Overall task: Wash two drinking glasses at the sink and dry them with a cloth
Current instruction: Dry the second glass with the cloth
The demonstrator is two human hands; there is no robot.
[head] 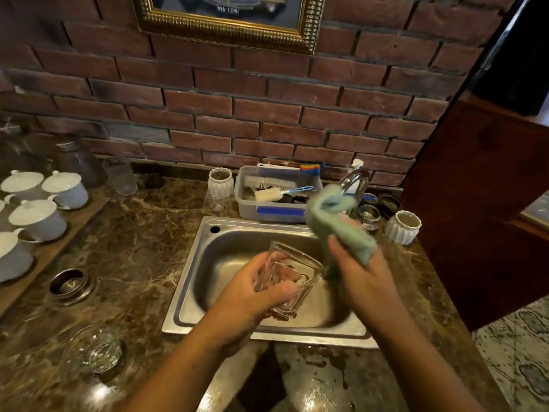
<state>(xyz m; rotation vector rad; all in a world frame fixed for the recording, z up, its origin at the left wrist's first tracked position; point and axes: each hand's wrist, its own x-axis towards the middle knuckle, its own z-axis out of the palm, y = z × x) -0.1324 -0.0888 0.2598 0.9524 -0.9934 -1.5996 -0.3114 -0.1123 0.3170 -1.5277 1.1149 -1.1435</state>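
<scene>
My left hand [255,295] grips a clear drinking glass [297,272] tilted over the steel sink [205,263], its mouth turned up and to the right. My right hand [356,272] holds a pale green cloth [335,221] bunched up just right of the glass's rim, blurred by motion. A second clear glass [95,349] stands on the marble counter at the lower left, apart from both hands. The tap [355,181] arches behind the cloth; no water stream shows.
A grey tub [279,209] with brushes sits behind the sink. White ribbed cups [402,226] [220,182] flank it, and a small glass [369,215] stands by the tap. White lidded cups [38,218] fill a tray at left. A round metal hole [69,285] is set in the counter.
</scene>
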